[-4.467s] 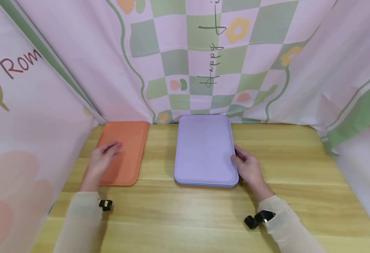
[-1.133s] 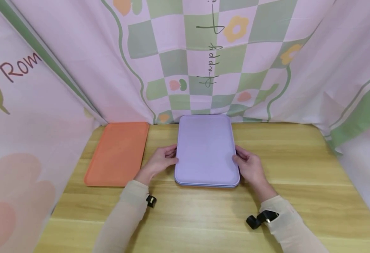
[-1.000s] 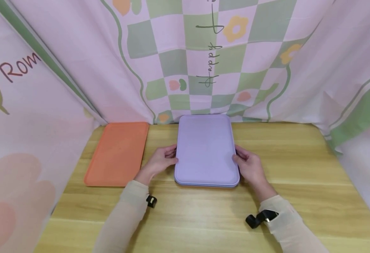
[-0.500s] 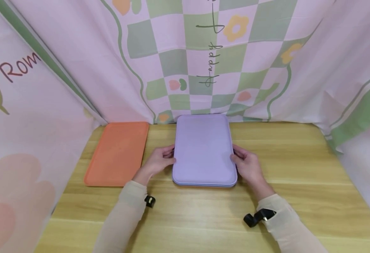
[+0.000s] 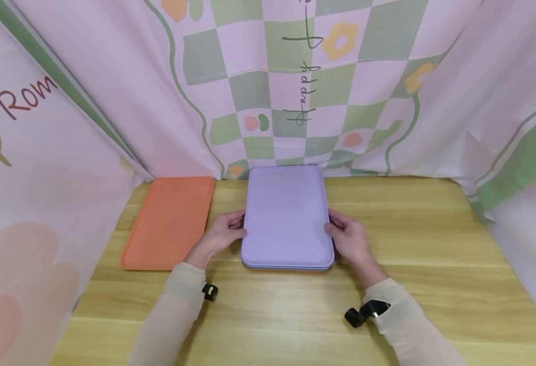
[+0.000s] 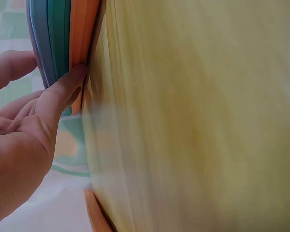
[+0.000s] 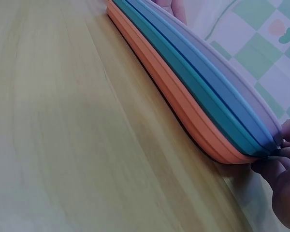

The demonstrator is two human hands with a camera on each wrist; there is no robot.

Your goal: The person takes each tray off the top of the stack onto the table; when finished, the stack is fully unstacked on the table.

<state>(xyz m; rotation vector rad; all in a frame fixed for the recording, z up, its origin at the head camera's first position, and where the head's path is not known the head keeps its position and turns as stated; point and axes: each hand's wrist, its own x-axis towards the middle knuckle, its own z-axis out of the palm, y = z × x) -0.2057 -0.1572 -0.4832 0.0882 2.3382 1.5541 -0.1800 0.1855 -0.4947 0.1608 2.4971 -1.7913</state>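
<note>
Pale printed curtains (image 5: 268, 76) hung beyond both hands, and a wood-grain table (image 5: 410, 315) spread beneath them. Between the left hand (image 5: 222, 232) and the right hand (image 5: 349, 240) was a stack (image 5: 288, 218): lilac tray (image 5: 281, 195) on top, then blue rim (image 7: 229, 99), teal rim (image 7: 203, 94) and orange rim (image 7: 193, 116) lowest. Left of the left hand, apart from the stack, an orange tray (image 5: 169, 223) lay flat.

Handling the stack well called, I judged, for equal pressure from both sides, so that no layer would slip out of line. Fingers needed to reach the lowest rim, since pinching the lilac alone would probably have left the others behind. Keeping it level seemed wise too.

Both hands gripped the stack by its opposite long sides, thumbs at the lilac rim, fingers against the edges lower down. They faced each other, forearms slanting inward, sleeves (image 5: 172, 305) reaching the wrists. Whether the bottom layer touched the table between the hands, I could not tell.
</note>
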